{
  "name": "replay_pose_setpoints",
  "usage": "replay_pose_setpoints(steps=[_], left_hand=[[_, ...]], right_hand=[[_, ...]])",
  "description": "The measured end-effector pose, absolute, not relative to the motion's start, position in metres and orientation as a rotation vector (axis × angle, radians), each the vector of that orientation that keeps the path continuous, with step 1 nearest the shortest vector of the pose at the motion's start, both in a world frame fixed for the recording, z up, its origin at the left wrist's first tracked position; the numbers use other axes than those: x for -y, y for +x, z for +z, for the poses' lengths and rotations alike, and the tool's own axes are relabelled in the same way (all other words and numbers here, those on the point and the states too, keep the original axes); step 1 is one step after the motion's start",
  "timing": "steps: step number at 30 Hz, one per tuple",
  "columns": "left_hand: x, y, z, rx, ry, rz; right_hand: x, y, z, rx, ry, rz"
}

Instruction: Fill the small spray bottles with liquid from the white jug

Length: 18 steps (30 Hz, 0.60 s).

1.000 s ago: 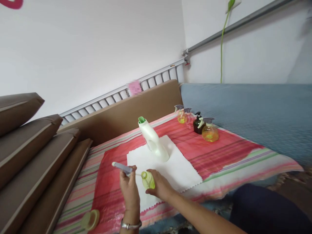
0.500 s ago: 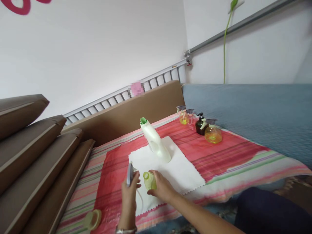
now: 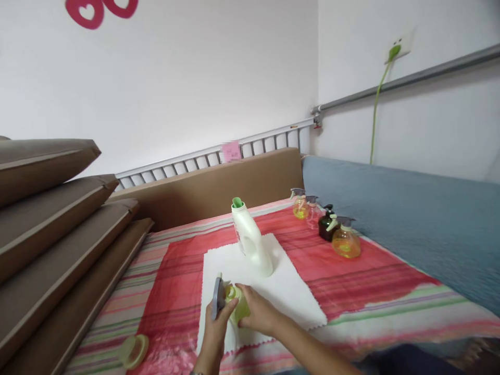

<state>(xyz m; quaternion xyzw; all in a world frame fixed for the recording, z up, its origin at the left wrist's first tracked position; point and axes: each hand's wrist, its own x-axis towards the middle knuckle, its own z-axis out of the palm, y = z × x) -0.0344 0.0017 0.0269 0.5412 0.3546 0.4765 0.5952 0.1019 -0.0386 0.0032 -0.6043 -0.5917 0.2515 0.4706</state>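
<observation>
My left hand (image 3: pixel 216 325) is closed on a grey trigger spray head (image 3: pixel 217 297) with a pale nozzle. Against it, my right hand (image 3: pixel 260 310) grips a small round yellow-green bottle (image 3: pixel 241 308) from the right side. The spray head is beside the bottle's mouth; fingers hide whether the two touch. Both hands are over a white scallop-edged mat (image 3: pixel 292 294). Farther back on the mat, a large white jug (image 3: pixel 250 242) with a handle stands with its green-lined mouth uncapped. A pale green cap (image 3: pixel 133 351) lies at the lower left.
On the red striped cloth (image 3: pixel 179 271) at right stand an amber spray bottle (image 3: pixel 346 246), a dark pump bottle (image 3: pixel 326 225), a clear pink-tinged one (image 3: pixel 312 216) and a yellow one (image 3: pixel 300 209). Stacked brown cushions (image 3: pixel 70 234) rise at left. A blue backrest (image 3: pixel 406 208) borders the right.
My left hand has brought the spray head right, up against the bottle in my right hand. Earlier a gap separated them. The view has tilted and shifted.
</observation>
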Motion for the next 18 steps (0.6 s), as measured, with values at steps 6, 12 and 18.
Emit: replay_pose_setpoints(steps=[6,12,18], left_hand=[[-0.004,-0.035,0.023,-0.811,1.262,1.047],[-0.004,-0.035,0.019,-0.779,1.260,1.037],[-0.007,-0.033,0.012,-0.756,1.294,1.038]], right_hand=[[0.026,0.166,0.037,1.086,-1.572,0.327],[-0.015,0.202,0.042,0.873,-1.736,0.380],[-0.038,0.186,0.060,0.915,-1.737,0.506]])
